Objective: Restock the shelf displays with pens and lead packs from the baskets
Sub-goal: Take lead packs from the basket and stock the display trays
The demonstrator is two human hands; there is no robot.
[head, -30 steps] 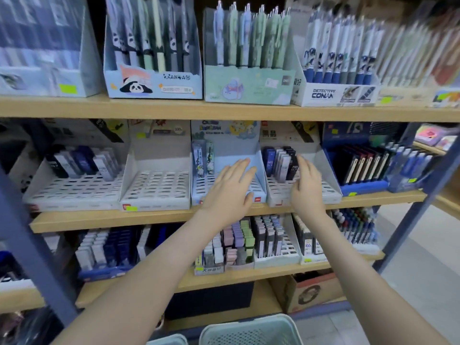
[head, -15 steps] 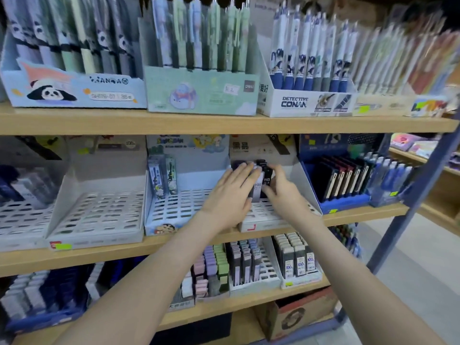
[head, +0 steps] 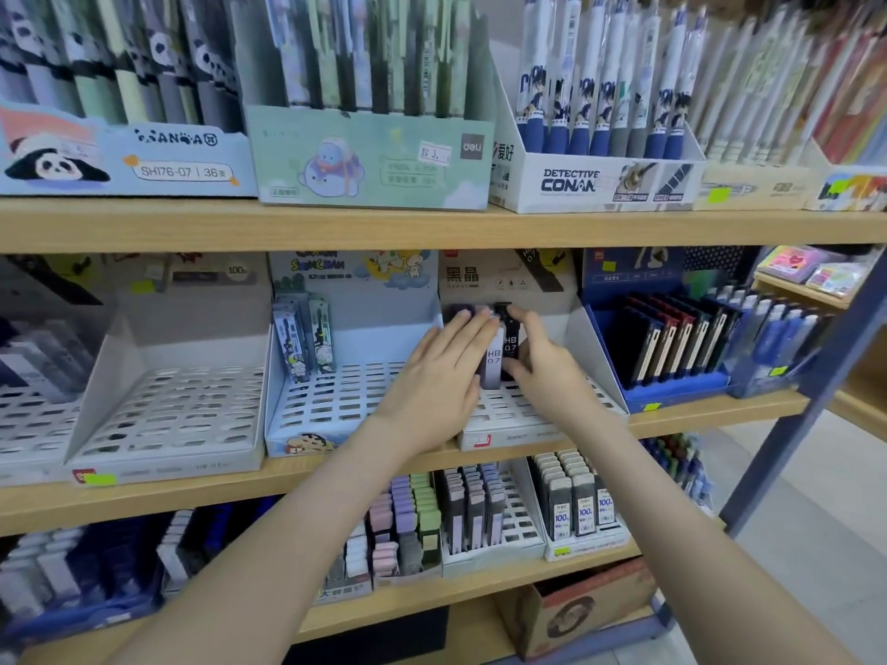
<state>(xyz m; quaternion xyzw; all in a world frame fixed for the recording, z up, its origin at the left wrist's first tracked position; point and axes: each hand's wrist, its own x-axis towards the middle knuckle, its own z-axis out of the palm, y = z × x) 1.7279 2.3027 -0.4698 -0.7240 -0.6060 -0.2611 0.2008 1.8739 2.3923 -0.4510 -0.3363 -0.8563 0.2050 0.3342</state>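
our left hand (head: 432, 376) lay flat, fingers straight and together, against the lead packs (head: 495, 360) standing in the white tray (head: 533, 422) on the middle shelf (head: 710, 409); our right hand (head: 547, 376) pinched them.

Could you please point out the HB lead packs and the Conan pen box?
HB lead packs (head: 494, 360): head view, white pack's label.
Conan pen box (head: 571, 182): head view, printed front panel.
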